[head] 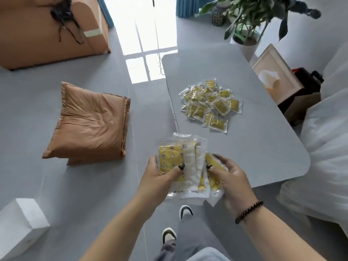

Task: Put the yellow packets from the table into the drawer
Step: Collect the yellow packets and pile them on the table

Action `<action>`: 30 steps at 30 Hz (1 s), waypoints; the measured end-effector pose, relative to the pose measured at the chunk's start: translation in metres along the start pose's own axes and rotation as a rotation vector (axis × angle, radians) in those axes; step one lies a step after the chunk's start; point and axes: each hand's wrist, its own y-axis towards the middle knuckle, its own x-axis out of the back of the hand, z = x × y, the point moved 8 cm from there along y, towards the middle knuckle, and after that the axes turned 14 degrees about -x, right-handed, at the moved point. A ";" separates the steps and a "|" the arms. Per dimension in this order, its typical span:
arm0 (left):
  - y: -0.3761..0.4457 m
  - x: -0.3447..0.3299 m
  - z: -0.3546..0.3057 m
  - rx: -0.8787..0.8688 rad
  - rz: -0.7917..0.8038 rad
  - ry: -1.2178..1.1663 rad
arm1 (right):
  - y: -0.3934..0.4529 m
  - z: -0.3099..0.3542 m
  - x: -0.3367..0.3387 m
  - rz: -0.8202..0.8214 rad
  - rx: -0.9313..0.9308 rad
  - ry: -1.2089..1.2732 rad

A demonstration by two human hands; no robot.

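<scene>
A stack of several yellow packets (190,161) in clear wrappers is fanned out between both my hands, above the near left corner of the grey table (263,147). My left hand (160,174) grips the stack's left side, thumb across the top packet. My right hand (231,176) grips the right side, thumb on a packet. A loose pile of more yellow packets (211,104) lies on the table farther away. No drawer is in view.
Two brown cushions (88,125) lie on the floor to the left, a white box (18,227) at lower left, a brown sofa (47,34) far left. A potted plant (246,21) and a tissue box (275,74) stand beyond the table. White bedding (327,147) sits right.
</scene>
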 end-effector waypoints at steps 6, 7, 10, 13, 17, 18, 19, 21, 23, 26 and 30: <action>0.096 -0.003 -0.023 0.021 0.088 0.017 | 0.062 0.056 -0.027 -0.082 0.007 0.101; 0.111 -0.002 -0.027 0.024 0.096 0.031 | 0.072 0.066 -0.033 -0.094 -0.001 0.114; 0.156 0.005 -0.039 0.025 0.120 0.072 | 0.101 0.092 -0.055 -0.112 -0.007 0.117; 0.199 0.017 -0.051 0.050 0.134 0.091 | 0.126 0.119 -0.081 -0.124 0.005 0.106; 0.256 0.036 -0.072 0.050 0.176 0.122 | 0.157 0.146 -0.117 -0.160 -0.001 0.127; 0.270 0.042 -0.076 0.049 0.192 0.146 | 0.165 0.151 -0.126 -0.173 -0.004 0.131; 0.285 0.048 -0.080 0.053 0.210 0.167 | 0.174 0.156 -0.136 -0.192 -0.009 0.138; 0.315 0.061 -0.090 0.051 0.265 0.194 | 0.189 0.166 -0.156 -0.219 -0.010 0.180; 0.348 0.072 -0.102 0.027 0.336 0.235 | 0.207 0.174 -0.177 -0.244 -0.006 0.231; 0.391 0.088 -0.118 0.008 0.401 0.277 | 0.231 0.186 -0.208 -0.288 -0.013 0.278; 0.445 0.092 -0.137 -0.004 0.527 0.340 | 0.253 0.205 -0.231 -0.373 0.014 0.365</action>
